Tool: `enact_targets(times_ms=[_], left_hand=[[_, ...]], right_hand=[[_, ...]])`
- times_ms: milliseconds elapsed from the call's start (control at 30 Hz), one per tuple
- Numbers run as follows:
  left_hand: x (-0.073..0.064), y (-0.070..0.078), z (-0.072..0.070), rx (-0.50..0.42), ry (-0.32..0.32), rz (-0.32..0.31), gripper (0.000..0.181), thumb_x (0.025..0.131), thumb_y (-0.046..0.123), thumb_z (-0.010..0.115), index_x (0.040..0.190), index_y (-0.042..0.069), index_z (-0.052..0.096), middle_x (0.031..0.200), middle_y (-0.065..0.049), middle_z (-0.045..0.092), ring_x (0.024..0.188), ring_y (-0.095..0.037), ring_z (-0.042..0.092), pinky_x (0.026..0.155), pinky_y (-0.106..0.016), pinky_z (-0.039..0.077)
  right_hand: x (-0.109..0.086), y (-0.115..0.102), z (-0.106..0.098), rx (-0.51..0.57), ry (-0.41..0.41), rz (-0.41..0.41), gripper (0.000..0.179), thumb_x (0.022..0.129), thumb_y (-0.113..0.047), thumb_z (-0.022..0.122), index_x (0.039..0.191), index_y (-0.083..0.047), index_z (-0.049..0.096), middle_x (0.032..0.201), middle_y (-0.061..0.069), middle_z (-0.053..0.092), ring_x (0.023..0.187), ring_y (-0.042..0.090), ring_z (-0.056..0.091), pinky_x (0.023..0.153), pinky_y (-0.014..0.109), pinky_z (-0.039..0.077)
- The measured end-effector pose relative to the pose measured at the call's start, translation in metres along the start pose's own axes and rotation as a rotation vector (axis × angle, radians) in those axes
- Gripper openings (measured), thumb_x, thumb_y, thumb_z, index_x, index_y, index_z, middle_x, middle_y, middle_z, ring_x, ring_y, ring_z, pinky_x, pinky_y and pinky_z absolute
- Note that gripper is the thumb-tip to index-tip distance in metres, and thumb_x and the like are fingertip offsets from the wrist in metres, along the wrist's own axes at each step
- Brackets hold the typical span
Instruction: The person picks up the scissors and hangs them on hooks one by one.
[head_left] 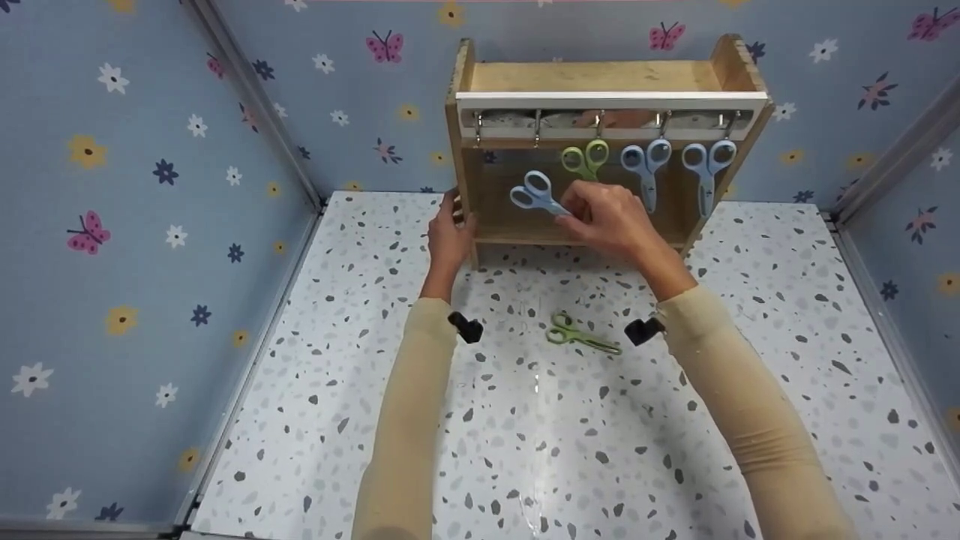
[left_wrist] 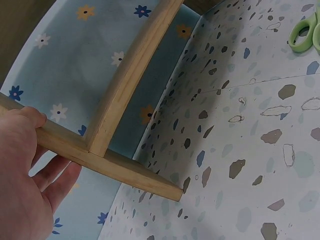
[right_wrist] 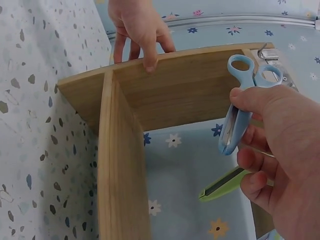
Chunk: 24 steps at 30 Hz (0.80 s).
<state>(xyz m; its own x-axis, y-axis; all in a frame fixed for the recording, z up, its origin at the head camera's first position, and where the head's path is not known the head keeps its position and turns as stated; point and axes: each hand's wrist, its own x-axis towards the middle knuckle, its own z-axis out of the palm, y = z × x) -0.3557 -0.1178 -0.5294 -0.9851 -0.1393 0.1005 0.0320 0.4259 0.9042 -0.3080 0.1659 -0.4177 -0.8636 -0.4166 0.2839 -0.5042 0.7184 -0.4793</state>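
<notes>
My right hand (head_left: 611,217) pinches a pair of blue scissors (head_left: 531,193) by the blades, handle loops tilted up to the left, in front of the wooden rack (head_left: 592,75). In the right wrist view the thumb lies across the blue scissors (right_wrist: 239,117) just below the loops. My left hand (head_left: 450,236) grips the rack's left side panel, with fingers on one face and thumb on the other in the left wrist view. Green scissors (head_left: 586,159) hang from the middle hook, partly behind my right hand. Two blue scissors (head_left: 646,169) hang on the hooks to the right.
Another pair of green scissors (head_left: 581,335) lies on the speckled tabletop (head_left: 540,435) between my forearms. Two hooks (head_left: 537,127) at the left of the rail hold nothing. Flower-patterned panels (head_left: 150,262) wall in the back and sides.
</notes>
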Motion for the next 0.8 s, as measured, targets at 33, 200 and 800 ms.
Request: enact_targets(times_ms=[33,200,800], left_hand=[[0.0,0.0,0.0,-0.003,0.001,-0.002,0.059,0.117,0.021,0.061,0.172,0.018,0.043,0.17,-0.017,0.059,0.152,-0.036,0.064,0.12,-0.054,0.06],[0.001,0.0,0.001,0.024,0.017,0.014,0.058,0.117,0.02,0.061,0.172,0.015,0.044,0.169,-0.018,0.06,0.151,-0.037,0.065,0.119,-0.053,0.061],[0.0,0.0,0.001,0.027,0.014,0.008,0.057,0.117,0.02,0.059,0.172,0.017,0.044,0.17,-0.016,0.059,0.152,-0.035,0.064,0.122,-0.052,0.059]], right_hand=[[0.001,0.0,0.0,-0.001,0.005,-0.009,0.02,0.106,-0.023,0.079,0.114,-0.006,0.074,0.1,0.015,0.079,0.084,0.031,0.069,0.077,0.039,0.053],[0.006,-0.003,-0.002,-0.004,0.033,-0.053,0.021,0.105,-0.022,0.081,0.112,-0.003,0.074,0.099,0.017,0.079,0.084,0.033,0.071,0.076,0.041,0.052],[0.013,-0.017,-0.008,0.046,0.088,-0.02,0.021,0.107,-0.025,0.079,0.114,-0.005,0.074,0.101,0.015,0.078,0.087,0.03,0.068,0.079,0.036,0.051]])
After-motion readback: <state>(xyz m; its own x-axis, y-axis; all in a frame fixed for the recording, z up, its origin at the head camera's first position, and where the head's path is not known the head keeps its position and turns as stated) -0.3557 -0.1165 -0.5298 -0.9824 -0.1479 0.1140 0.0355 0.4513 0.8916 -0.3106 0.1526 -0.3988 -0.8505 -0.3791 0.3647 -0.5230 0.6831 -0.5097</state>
